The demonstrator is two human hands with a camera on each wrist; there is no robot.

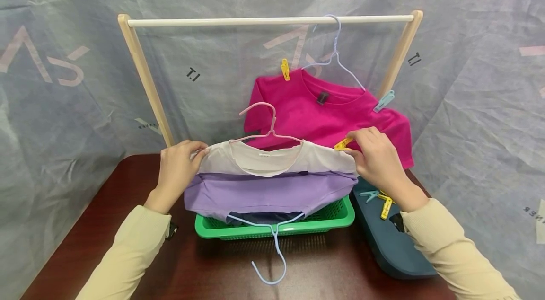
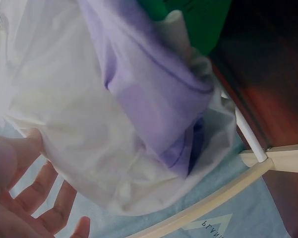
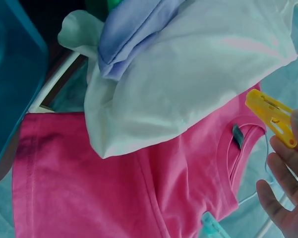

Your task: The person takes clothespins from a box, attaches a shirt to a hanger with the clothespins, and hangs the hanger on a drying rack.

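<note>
A white shirt (image 1: 332,158) on a pink hanger (image 1: 271,125) lies over a purple garment (image 1: 264,193). My left hand (image 1: 180,163) pinches the white shirt's left shoulder between thumb and index finger; the other fingers are loosely spread in the left wrist view. At the opposite shoulder, my right hand (image 1: 379,158) pinches a yellow clothespin (image 3: 271,116) by its handle ends. The clothespin's tip is right at the shirt's upper edge. Below the purple garment, a light blue hanger (image 1: 276,243) sticks out with its hook toward me.
A green basket (image 1: 272,231) stands under the clothes. Behind, a magenta shirt (image 1: 294,115) hangs by a bluish hanger (image 1: 336,49) from a wooden rack (image 1: 191,22), with yellow (image 1: 285,69) and light blue (image 1: 384,101) clothespins on it. Several clothespins lie on a dark blue lid (image 1: 400,252) at right.
</note>
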